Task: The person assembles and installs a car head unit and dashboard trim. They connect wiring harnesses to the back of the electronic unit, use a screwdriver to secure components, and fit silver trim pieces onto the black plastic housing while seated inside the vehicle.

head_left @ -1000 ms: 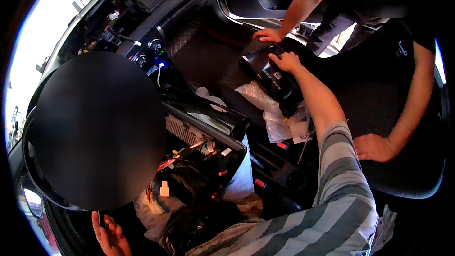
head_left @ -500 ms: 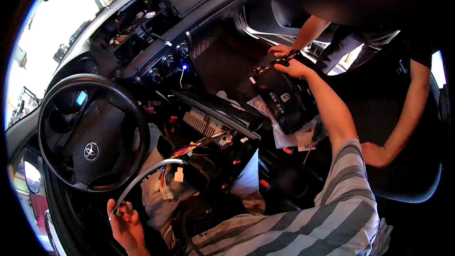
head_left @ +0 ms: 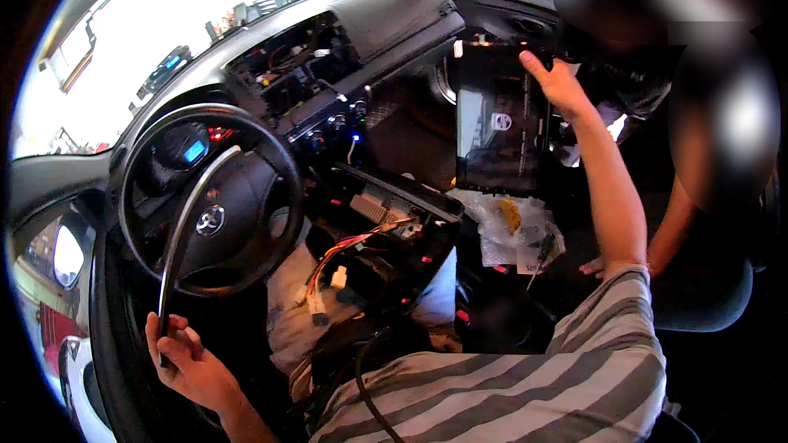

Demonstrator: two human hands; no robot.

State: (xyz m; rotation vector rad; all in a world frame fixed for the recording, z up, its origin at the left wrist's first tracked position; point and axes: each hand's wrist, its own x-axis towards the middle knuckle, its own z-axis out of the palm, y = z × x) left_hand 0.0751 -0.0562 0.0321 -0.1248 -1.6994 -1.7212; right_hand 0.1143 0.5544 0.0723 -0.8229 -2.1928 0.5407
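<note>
In my left hand (head_left: 193, 365) is a long, slightly curved silver-and-black trim strip (head_left: 177, 238), gripped at its lower end and standing in front of the steering wheel (head_left: 279, 238). My right hand (head_left: 562, 92) holds a flat black box-like unit (head_left: 497, 152) by its upper right edge, thumb across its glossy face. The unit is upright above the passenger side. Across my lap lies another dark unit with a ribbed metal part (head_left: 382, 209). Colored wires (head_left: 349, 244) run from it to a white connector (head_left: 339, 277).
Bubble wrap (head_left: 497, 250) with a yellow piece (head_left: 510, 215) and a screwdriver (head_left: 543, 253) lies beside the console. A co-worker leans in at the passenger side, one hand (head_left: 593, 267) low by the seat. The dashboard has an open cavity (head_left: 291, 57) with loose wiring.
My right hand has raised the black unit and tipped it upright; the co-worker's hand no longer shows on it. My left hand has swung the trim strip up before the wheel. My view has shifted.
</note>
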